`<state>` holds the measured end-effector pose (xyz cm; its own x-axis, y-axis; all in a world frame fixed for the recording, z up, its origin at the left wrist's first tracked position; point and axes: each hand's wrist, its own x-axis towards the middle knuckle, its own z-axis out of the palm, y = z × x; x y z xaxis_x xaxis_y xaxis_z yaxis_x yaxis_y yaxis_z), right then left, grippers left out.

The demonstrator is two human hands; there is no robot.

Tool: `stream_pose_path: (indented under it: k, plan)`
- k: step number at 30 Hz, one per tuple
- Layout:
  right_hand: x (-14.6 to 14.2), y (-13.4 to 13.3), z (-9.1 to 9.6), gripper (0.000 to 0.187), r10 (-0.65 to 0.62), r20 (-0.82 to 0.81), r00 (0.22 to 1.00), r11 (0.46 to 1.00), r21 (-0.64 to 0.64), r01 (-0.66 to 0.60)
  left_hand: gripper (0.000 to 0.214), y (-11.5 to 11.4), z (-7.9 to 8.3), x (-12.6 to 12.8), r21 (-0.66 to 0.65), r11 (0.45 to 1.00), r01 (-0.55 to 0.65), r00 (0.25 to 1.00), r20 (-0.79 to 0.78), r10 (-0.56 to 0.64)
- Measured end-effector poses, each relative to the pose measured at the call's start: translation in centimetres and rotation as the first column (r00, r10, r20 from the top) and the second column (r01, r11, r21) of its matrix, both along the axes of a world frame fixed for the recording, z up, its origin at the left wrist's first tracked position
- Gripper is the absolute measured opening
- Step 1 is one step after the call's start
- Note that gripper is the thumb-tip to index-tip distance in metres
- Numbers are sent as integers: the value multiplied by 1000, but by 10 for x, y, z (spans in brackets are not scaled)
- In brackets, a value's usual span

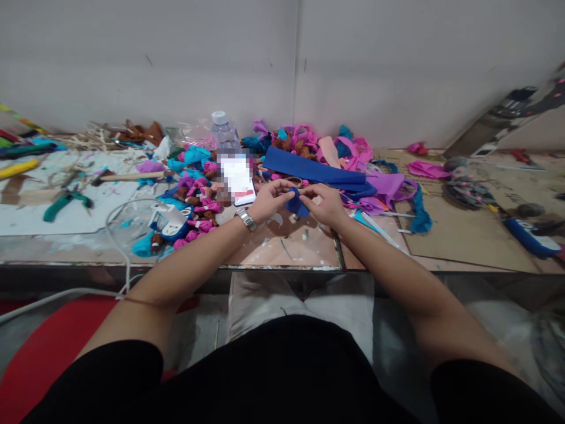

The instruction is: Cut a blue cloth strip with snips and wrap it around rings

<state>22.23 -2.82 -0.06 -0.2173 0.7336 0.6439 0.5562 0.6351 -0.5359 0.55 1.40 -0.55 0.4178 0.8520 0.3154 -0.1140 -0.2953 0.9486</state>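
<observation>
Between my two hands, above the table's front part, is a small piece of dark blue material, bunched at its top and hanging loose below. It could be paper or cloth; I cannot tell. My left hand, with a metal watch on the wrist, pinches it from the left. My right hand pinches it from the right, fingers closed. Just behind the hands lies a long folded strip of the same blue. A lit phone leans beside my left hand.
Crumpled pink, purple, brown and turquoise pieces heap around the phone. A water bottle stands behind. Green-handled pliers and a hammer lie left, near a white cable. Cardboard and a blue-white device lie right.
</observation>
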Motion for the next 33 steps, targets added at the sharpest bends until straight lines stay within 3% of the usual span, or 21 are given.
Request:
stream_pose_path:
  k: [10,17,23,33]
  plan:
    - [0,-1,1,16,3,-5,1000,999,43,-2,48,-2,1,-1,53,998,-22,997,-67,26]
    - [-2,-3,2,20,8,-11,1000,1000,-21,-8,51,-4,2,0,110,994,2,998,-56,4]
    - [-3,-2,2,16,7,6,1000,1000,3,-7,51,-7,3,-1,176,984,19,988,-152,8]
    - [-3,-4,4,19,52,20,998,999,-10,-52,49,-5,3,-2,173,983,56,988,-151,-29]
